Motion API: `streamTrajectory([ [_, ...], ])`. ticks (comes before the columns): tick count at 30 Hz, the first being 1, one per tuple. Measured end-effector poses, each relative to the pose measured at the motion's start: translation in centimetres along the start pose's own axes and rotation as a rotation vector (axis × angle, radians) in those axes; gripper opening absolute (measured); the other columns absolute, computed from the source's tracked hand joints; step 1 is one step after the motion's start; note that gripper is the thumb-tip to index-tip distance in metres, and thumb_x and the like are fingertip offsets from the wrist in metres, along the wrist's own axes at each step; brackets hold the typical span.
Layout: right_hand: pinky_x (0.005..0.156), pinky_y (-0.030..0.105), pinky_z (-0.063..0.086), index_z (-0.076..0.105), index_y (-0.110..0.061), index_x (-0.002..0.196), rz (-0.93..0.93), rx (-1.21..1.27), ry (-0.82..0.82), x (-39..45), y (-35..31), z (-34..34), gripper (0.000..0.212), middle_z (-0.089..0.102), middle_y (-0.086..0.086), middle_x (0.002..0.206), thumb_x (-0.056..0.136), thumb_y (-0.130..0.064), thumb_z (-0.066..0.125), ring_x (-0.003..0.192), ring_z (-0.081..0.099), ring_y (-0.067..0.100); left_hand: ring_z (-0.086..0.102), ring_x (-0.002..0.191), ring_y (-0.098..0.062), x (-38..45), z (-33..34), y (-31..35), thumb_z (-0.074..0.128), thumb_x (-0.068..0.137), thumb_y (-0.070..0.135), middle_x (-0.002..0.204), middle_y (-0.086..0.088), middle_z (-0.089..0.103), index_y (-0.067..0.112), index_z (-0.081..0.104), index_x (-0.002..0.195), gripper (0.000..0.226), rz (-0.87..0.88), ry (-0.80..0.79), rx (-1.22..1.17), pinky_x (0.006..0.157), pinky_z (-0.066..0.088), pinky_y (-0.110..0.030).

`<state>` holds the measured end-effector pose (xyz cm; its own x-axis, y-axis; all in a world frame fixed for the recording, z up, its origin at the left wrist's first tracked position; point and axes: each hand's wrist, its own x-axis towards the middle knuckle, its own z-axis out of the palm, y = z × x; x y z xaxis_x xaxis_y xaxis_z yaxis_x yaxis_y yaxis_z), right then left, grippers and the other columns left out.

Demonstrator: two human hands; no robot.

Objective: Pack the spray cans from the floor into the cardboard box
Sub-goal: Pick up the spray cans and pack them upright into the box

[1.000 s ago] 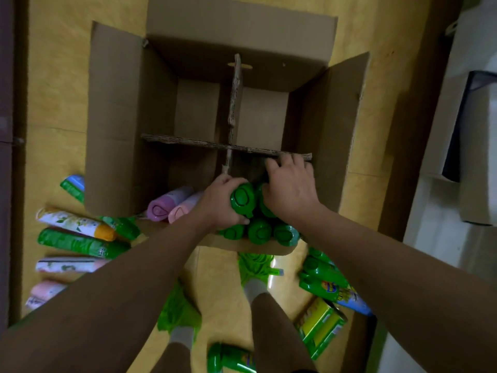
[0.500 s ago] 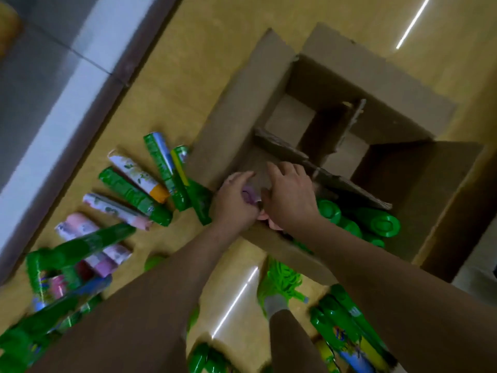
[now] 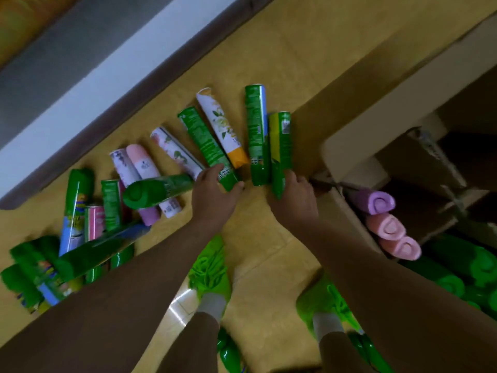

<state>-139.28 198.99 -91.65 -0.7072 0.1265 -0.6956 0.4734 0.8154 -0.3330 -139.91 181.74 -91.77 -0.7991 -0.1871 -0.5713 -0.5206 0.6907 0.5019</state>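
Several spray cans lie fanned out on the yellow floor left of the cardboard box (image 3: 320,135). My left hand (image 3: 212,197) closes around the near end of a green can (image 3: 203,138). My right hand (image 3: 294,201) grips the near end of a yellow-green can (image 3: 281,146) that lies against the box's wall. Between them lie a white can with an orange cap (image 3: 220,125) and a green-blue can (image 3: 256,135). Inside the box, a purple can (image 3: 373,201) and two pink cans (image 3: 387,228) stand beside several green caps (image 3: 451,284).
More cans, green, pink and white, are heaped at the left (image 3: 80,224), one green can (image 3: 156,191) resting on top of others. My feet in green slippers (image 3: 209,273) stand between the pile and the box. A grey-white ledge (image 3: 88,84) runs along the far left.
My hands have left the box and reached down left to the floor cans, each closing on one. The view has swung left, so the box now sits at the right edge.
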Motion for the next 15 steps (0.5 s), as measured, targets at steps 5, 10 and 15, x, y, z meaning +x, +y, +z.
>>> streamTrajectory([
  [5, 0.099, 0.044, 0.041, 0.027, -0.011, 0.144, 0.233, 0.140, -0.009, 4.6, 1.9, 5.7, 0.080, 0.045, 0.019, 0.135, 0.083, -0.033, 0.073, 0.123, 0.047, 0.040, 0.044, 0.132, -0.024, 4.3, 5.2, -1.3, 0.069, 0.088, 0.047, 0.146, -0.006, 0.047, 0.020, 0.046, 0.144, 0.066, -0.014, -0.030, -0.028, 0.098, 0.035, -0.026],
  [10, 0.101, 0.047, 0.040, 0.020, -0.011, 0.148, 0.265, 0.175, 0.141, 9.0, 3.6, 9.6, 0.093, 0.044, 0.017, 0.135, 0.078, -0.036, 0.075, 0.124, 0.043, 0.038, 0.059, 0.114, -0.027, 9.9, 10.8, 0.1, 0.066, 0.088, 0.039, 0.126, -0.007, 0.062, 0.018, 0.052, 0.133, 0.052, 0.074, -0.058, 0.051, 0.084, 0.043, -0.029],
  [15, 0.092, 0.046, 0.047, 0.029, -0.018, 0.138, 0.344, 0.251, 0.193, 11.9, 5.3, 12.2, 0.082, 0.054, 0.011, 0.123, 0.076, -0.039, 0.077, 0.116, 0.051, 0.036, 0.063, 0.107, -0.036, 13.1, 13.8, 2.6, 0.064, 0.088, 0.047, 0.118, -0.015, 0.065, 0.005, 0.044, 0.128, 0.061, -0.043, 0.041, 0.281, 0.073, 0.042, -0.037],
])
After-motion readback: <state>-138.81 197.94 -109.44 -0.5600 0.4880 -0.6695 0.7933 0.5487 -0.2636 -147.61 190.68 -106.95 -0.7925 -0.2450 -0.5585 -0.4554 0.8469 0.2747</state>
